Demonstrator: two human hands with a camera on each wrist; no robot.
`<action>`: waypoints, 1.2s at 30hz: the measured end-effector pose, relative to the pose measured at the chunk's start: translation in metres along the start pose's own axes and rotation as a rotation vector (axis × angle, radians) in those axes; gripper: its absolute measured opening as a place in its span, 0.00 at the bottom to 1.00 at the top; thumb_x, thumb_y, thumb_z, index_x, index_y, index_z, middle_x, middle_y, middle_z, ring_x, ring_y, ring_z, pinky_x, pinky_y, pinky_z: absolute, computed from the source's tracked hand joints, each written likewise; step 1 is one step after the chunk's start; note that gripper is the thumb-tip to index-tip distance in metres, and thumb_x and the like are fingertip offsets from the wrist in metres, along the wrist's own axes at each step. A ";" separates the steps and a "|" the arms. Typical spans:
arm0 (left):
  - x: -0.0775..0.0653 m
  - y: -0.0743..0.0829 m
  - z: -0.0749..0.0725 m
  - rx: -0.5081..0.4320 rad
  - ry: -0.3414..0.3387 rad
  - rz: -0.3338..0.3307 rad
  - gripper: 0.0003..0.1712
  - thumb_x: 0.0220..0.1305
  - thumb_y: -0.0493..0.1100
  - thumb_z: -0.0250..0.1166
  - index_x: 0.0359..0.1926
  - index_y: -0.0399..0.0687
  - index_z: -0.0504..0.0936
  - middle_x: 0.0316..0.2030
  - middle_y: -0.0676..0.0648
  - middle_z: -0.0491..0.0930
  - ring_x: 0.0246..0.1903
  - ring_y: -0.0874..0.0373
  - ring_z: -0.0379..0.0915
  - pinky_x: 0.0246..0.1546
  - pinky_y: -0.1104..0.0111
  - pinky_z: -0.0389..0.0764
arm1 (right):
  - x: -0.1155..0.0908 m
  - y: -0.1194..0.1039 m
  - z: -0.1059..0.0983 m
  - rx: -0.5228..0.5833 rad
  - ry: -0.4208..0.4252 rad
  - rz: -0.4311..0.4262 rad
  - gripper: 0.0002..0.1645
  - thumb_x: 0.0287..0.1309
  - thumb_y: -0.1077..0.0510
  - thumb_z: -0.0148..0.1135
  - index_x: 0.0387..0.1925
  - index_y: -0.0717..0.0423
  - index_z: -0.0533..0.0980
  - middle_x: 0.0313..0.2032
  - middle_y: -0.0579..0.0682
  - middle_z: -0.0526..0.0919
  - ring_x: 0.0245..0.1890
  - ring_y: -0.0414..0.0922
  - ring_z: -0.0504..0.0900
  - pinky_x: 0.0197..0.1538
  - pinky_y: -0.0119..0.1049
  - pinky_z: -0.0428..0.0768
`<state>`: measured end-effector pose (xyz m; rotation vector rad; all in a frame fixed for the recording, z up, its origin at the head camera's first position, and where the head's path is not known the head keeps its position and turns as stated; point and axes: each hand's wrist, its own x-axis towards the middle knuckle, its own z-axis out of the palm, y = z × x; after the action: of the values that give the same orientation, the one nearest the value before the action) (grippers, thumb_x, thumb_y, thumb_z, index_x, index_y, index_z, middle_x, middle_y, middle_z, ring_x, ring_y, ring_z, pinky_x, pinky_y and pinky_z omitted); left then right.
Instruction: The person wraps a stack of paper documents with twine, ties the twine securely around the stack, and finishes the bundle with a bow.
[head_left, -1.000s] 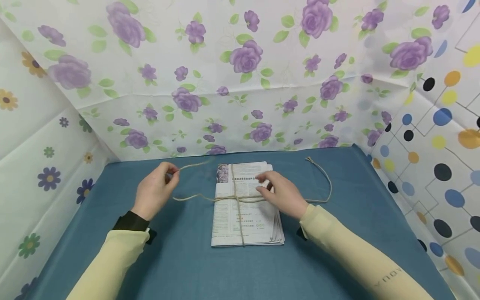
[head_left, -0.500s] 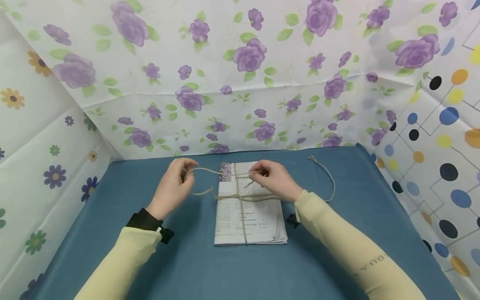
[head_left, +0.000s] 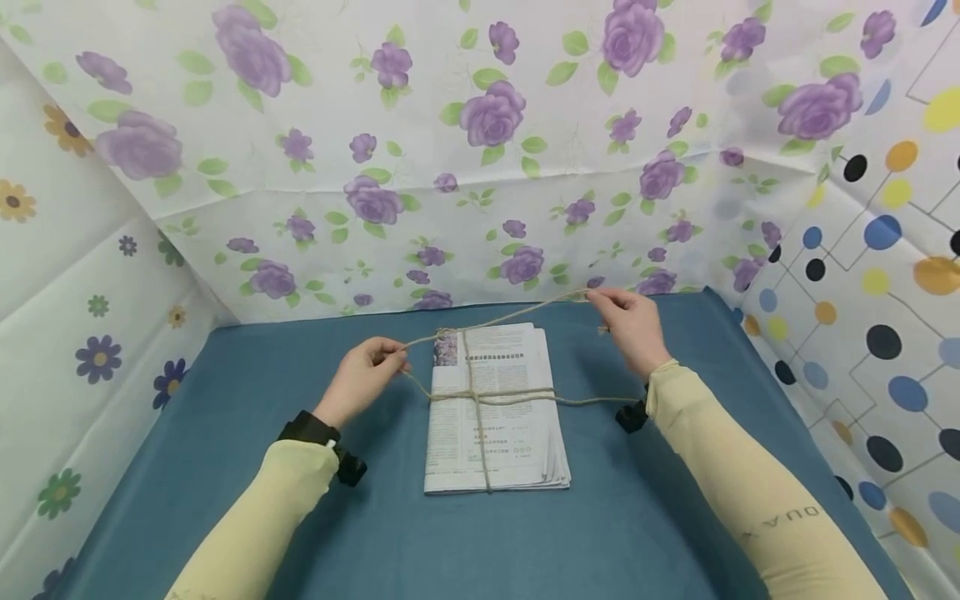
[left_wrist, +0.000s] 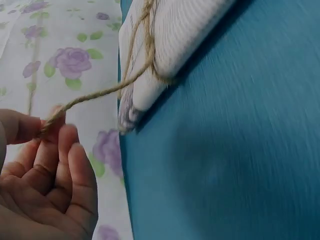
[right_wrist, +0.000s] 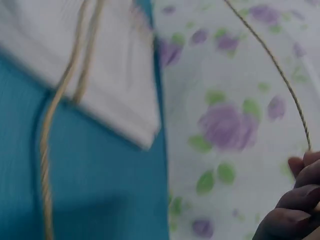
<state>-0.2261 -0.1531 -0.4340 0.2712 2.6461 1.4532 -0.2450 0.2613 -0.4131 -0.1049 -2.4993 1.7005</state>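
Note:
A folded stack of newspapers (head_left: pixel 450 450) lies on the blue cloth, with twine (left_wrist: pixel 95 95) crossing it lengthwise and widthwise. My left hand (head_left: pixel 360 377), off the upper left side of the stack, pinches the twine between thumb and fingertips. From there one strand runs down to the crossing band, and another stretches up to the right over the stack's top edge. My right hand (head_left: pixel 633 329) is beyond the upper right corner and pinches that second strand (right_wrist: pixel 280 70) near its end. Another length of twine (head_left: pixel 592 402) trails right from the stack and passes behind the right wrist.
Blue cloth (head_left: pixel 480 550) covers the table surface. A white sheet with purple roses (head_left: pixel 491 117) rises at the back. Patterned sheets stand at the left (head_left: pixel 45 333) and right (head_left: pixel 862 333). A dark camera strap (head_left: pixel 309 427) sits on the left wrist.
My right hand has come over the stack, taken the strand from the left side, and drawn it to the upper right. My left hand has moved right, nearer the stack, and still pinches twine.

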 end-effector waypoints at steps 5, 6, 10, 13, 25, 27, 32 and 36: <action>0.010 0.006 0.017 -0.066 0.009 -0.014 0.19 0.81 0.50 0.55 0.62 0.43 0.76 0.44 0.42 0.85 0.45 0.49 0.81 0.47 0.55 0.80 | 0.000 0.025 -0.012 -0.235 -0.057 0.077 0.27 0.79 0.46 0.48 0.66 0.56 0.77 0.61 0.58 0.79 0.50 0.55 0.80 0.46 0.50 0.78; 0.011 0.007 0.020 -0.076 0.016 -0.015 0.19 0.81 0.50 0.55 0.62 0.43 0.75 0.43 0.41 0.85 0.44 0.50 0.80 0.46 0.56 0.80 | 0.000 0.031 -0.012 -0.289 -0.079 0.082 0.26 0.79 0.47 0.47 0.66 0.57 0.76 0.61 0.60 0.79 0.51 0.57 0.81 0.46 0.50 0.78; 0.017 0.011 0.033 -0.131 0.034 -0.014 0.19 0.81 0.50 0.54 0.62 0.44 0.73 0.43 0.37 0.85 0.41 0.48 0.80 0.45 0.53 0.78 | -0.004 0.049 -0.011 -0.472 -0.126 0.071 0.26 0.80 0.50 0.46 0.65 0.60 0.77 0.60 0.62 0.80 0.48 0.56 0.83 0.44 0.50 0.79; 0.020 0.011 0.041 -0.169 0.020 -0.013 0.21 0.81 0.48 0.55 0.66 0.43 0.71 0.47 0.35 0.84 0.43 0.47 0.80 0.48 0.50 0.79 | -0.008 0.059 -0.009 -0.558 -0.140 0.068 0.24 0.79 0.50 0.48 0.63 0.59 0.78 0.51 0.60 0.85 0.39 0.52 0.84 0.38 0.48 0.79; 0.011 0.008 0.038 0.021 -0.026 -0.019 0.31 0.80 0.46 0.56 0.78 0.50 0.62 0.72 0.38 0.60 0.46 0.45 0.80 0.39 0.57 0.79 | -0.016 0.077 -0.037 -0.641 -0.029 -0.040 0.22 0.77 0.49 0.52 0.58 0.57 0.81 0.48 0.59 0.81 0.44 0.55 0.80 0.41 0.52 0.78; 0.007 0.008 0.035 0.060 0.008 0.005 0.29 0.80 0.47 0.55 0.76 0.49 0.65 0.70 0.39 0.63 0.47 0.46 0.78 0.39 0.57 0.78 | -0.015 0.080 -0.048 -0.622 -0.021 -0.014 0.22 0.77 0.51 0.50 0.59 0.59 0.79 0.50 0.60 0.81 0.43 0.56 0.80 0.41 0.51 0.78; -0.010 0.010 0.031 0.182 0.012 0.126 0.20 0.80 0.47 0.56 0.67 0.49 0.77 0.59 0.44 0.77 0.42 0.54 0.77 0.36 0.58 0.76 | -0.013 0.093 -0.072 -0.607 -0.054 0.074 0.23 0.77 0.49 0.52 0.58 0.61 0.77 0.52 0.64 0.80 0.46 0.59 0.80 0.44 0.53 0.78; -0.028 0.014 0.036 0.281 -0.120 0.250 0.15 0.79 0.45 0.58 0.59 0.51 0.84 0.49 0.52 0.82 0.34 0.61 0.75 0.32 0.60 0.75 | -0.011 0.101 -0.084 -0.603 -0.097 0.109 0.27 0.74 0.45 0.55 0.57 0.64 0.76 0.52 0.66 0.79 0.47 0.60 0.80 0.45 0.54 0.78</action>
<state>-0.1906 -0.1222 -0.4415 0.7140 2.7898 1.0736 -0.2240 0.3751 -0.4773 -0.2161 -3.0408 0.9401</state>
